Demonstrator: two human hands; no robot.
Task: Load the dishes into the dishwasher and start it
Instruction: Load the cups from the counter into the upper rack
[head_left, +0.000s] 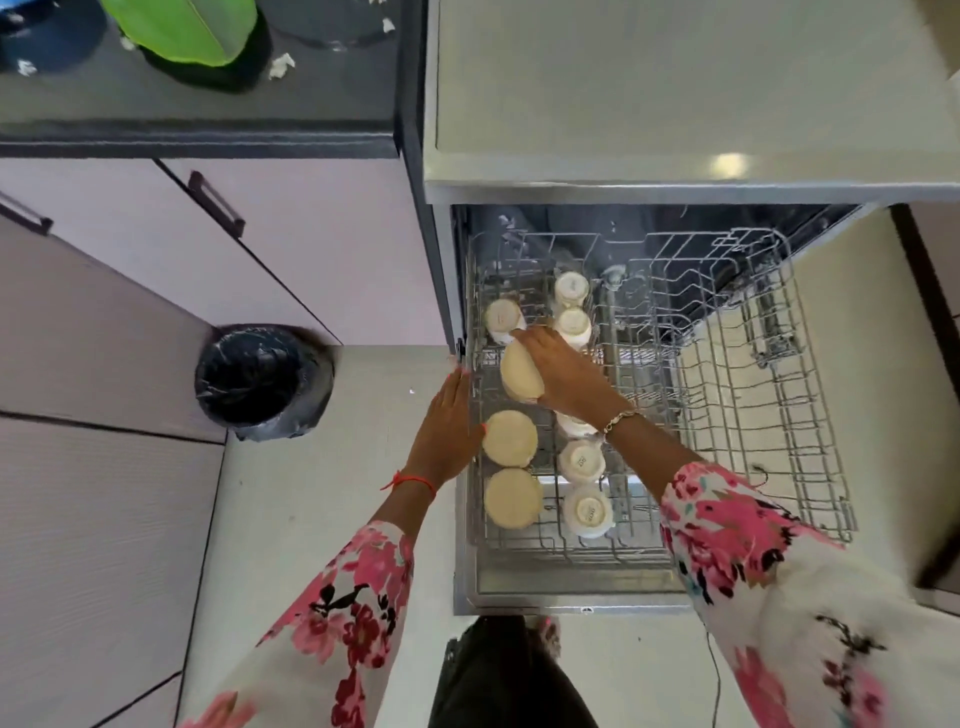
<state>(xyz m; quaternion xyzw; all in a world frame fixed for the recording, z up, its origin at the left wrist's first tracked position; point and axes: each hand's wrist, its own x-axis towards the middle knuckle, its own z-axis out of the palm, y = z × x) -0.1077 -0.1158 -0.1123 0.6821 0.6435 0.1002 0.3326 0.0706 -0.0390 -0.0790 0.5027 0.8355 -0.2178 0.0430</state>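
- In the left column of the pulled-out rack (727, 415), the right hand (561, 374) holds a tilted bowl (519, 376), fingers curled over its far rim. The bowl does not look seated between the tines yet.
- The bowl sits just beside a cup (503, 318) behind it, so a push further back could knock that cup or chip a rim.
- Let go while leaning, it may slide onto the nearer upturned bowl (510, 438).
- The left hand (449, 421) lies at the rack's left edge, fingers straight and pressed together. Whether it steadies the rack cannot be told, and a rolling rack could rattle the cups.
- The right wrist covers most of another cup (574, 426). The right thumb is out of sight under the hand. The dishwasher's controls and lower rack are out of view.
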